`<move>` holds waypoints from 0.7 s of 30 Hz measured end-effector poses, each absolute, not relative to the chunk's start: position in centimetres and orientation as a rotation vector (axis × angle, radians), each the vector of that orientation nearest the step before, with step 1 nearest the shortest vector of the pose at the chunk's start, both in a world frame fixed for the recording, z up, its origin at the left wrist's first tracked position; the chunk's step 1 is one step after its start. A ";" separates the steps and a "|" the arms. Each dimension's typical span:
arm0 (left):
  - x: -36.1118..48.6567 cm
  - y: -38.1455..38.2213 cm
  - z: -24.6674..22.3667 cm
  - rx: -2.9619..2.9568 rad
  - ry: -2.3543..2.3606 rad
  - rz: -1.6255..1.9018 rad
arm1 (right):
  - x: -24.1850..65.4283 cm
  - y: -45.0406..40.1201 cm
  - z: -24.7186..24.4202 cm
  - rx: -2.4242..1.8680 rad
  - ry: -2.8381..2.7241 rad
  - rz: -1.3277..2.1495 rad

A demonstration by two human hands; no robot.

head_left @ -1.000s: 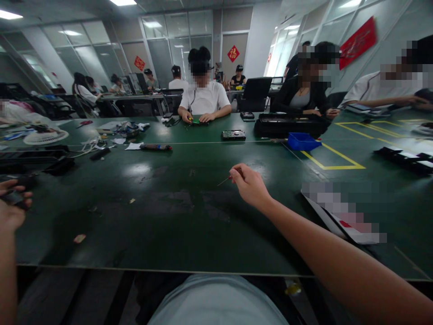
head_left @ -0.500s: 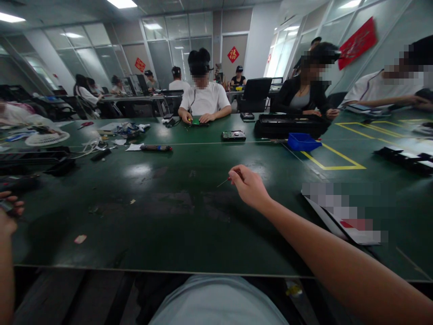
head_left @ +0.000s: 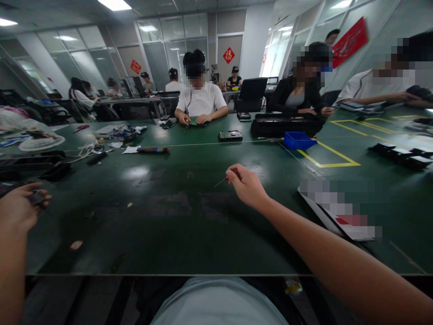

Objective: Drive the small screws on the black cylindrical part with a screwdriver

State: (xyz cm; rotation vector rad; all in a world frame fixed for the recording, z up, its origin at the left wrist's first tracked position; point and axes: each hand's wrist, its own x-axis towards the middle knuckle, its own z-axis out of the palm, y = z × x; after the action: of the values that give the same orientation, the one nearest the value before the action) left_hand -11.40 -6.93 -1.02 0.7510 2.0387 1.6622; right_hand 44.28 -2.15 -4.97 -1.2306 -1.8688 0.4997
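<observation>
My right hand (head_left: 246, 184) is closed around a thin screwdriver (head_left: 221, 182), whose metal shaft points left and down above the green table (head_left: 162, 243). At the left edge, my left hand (head_left: 20, 205) has its fingers wrapped round a small dark metallic part (head_left: 35, 197), too small to name. A black object (head_left: 10, 187) lies just behind that hand. Beyond my right hand sits a hard drive (head_left: 230, 135) with its circuit side up.
A blue tray (head_left: 299, 140) stands next to a long black casing (head_left: 287, 125). Papers (head_left: 338, 216) lie right of my right forearm. Cables (head_left: 91, 149), a dark tool (head_left: 152, 150) and a white fan grille (head_left: 41, 143) are at the left. Several people sit around.
My left hand has come further into view, moving right and slightly up with the small part. My right hand keeps its hold on the screwdriver, and the view has shifted slightly.
</observation>
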 end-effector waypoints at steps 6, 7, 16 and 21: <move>-0.9 -4.7 1.2 0.838 1.656 1.669 | 44.3 -2.0 -5.0 -1.236 -1.852 0.495; 0.8 -4.3 1.3 0.868 1.556 1.629 | 44.3 -2.0 -5.1 -1.235 -1.846 0.493; 15.6 -1.8 0.9 0.961 1.023 1.313 | 44.6 -1.8 -5.2 -1.244 -1.767 0.491; 22.4 -2.2 -0.4 0.989 0.852 1.128 | 44.5 -1.7 -5.2 -1.260 -1.754 0.470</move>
State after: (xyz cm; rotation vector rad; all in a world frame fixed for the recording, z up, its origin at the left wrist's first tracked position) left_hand 22.35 -2.21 -0.35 0.9890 0.8520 1.1280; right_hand 44.53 -1.68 -5.21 -1.2601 -1.7541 0.4697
